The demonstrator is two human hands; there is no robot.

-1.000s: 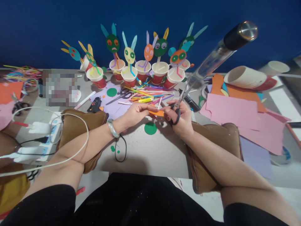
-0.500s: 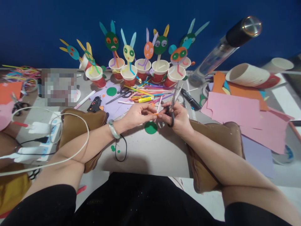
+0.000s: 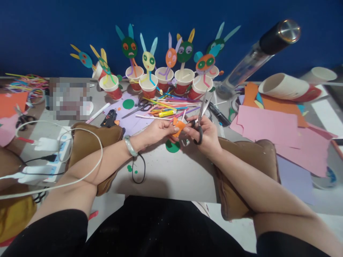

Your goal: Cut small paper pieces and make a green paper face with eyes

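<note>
My left hand (image 3: 162, 131) pinches a small piece of orange paper (image 3: 180, 128) in front of my chest, over the table. Scissors (image 3: 200, 117) with dark handles hang on the fingers of my right hand (image 3: 205, 135), their blades apart and pointing away from me. The fingertips of that hand also touch the right edge of the orange paper. Just below lies a green paper disc (image 3: 173, 146), partly covered by my fingers. Beyond my hands are a yellow tube (image 3: 166, 113) and a pile of coloured sticks (image 3: 171, 103).
Red-and-white paper cups (image 3: 148, 85) with paper animal heads line the blue wall. A tall clear bottle (image 3: 241, 67) leans at right, near pink paper sheets (image 3: 268, 125). Brown cushions (image 3: 93, 135) lie under my forearms. A white cable (image 3: 100, 153) loops over my left arm.
The orange paper has been turned so its flat face shows between my fingertips; before, only a thin edge showed. Both hands stay in about the same place.
</note>
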